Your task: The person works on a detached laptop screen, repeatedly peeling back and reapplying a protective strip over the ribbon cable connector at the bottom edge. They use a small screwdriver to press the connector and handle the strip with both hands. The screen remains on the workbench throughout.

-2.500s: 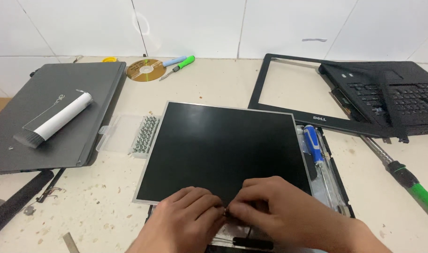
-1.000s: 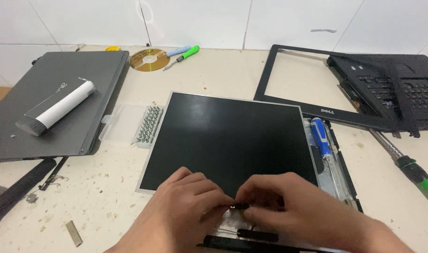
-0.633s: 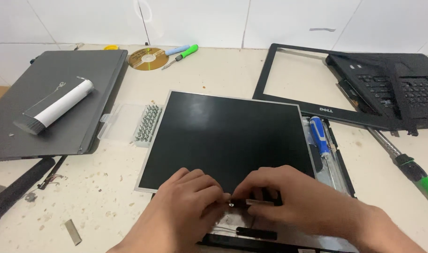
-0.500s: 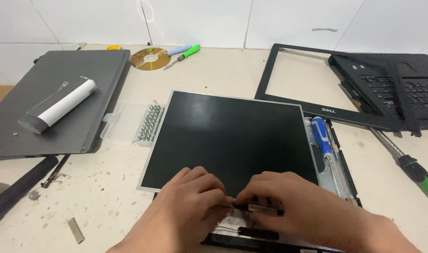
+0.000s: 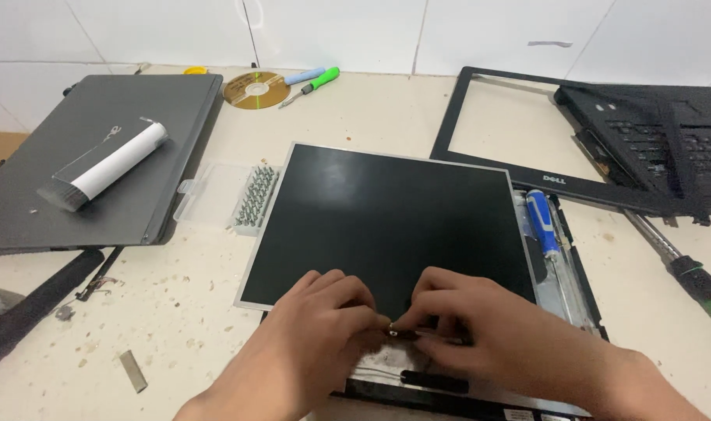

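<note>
A bare laptop screen panel (image 5: 386,214) lies face up in its black back cover (image 5: 585,300) in the middle of the table. My left hand (image 5: 312,335) and my right hand (image 5: 468,320) meet at the panel's near edge. Their fingertips pinch a small dark connector with a thin cable (image 5: 394,331) between them. My hands hide the panel's near edge.
A blue-handled screwdriver (image 5: 542,222) lies in the cover right of the panel. A clear bit case (image 5: 242,199) sits left of it. A closed grey laptop (image 5: 90,156) carries a white-wrapped bar (image 5: 106,164). A black bezel frame (image 5: 519,168), keyboard part (image 5: 659,140), disc (image 5: 255,89) and green-handled tool (image 5: 702,284) lie around.
My view has shifted slightly. Both hands stay at the panel's near edge, the fingers working closer together on the small connector. The panel has not moved.
</note>
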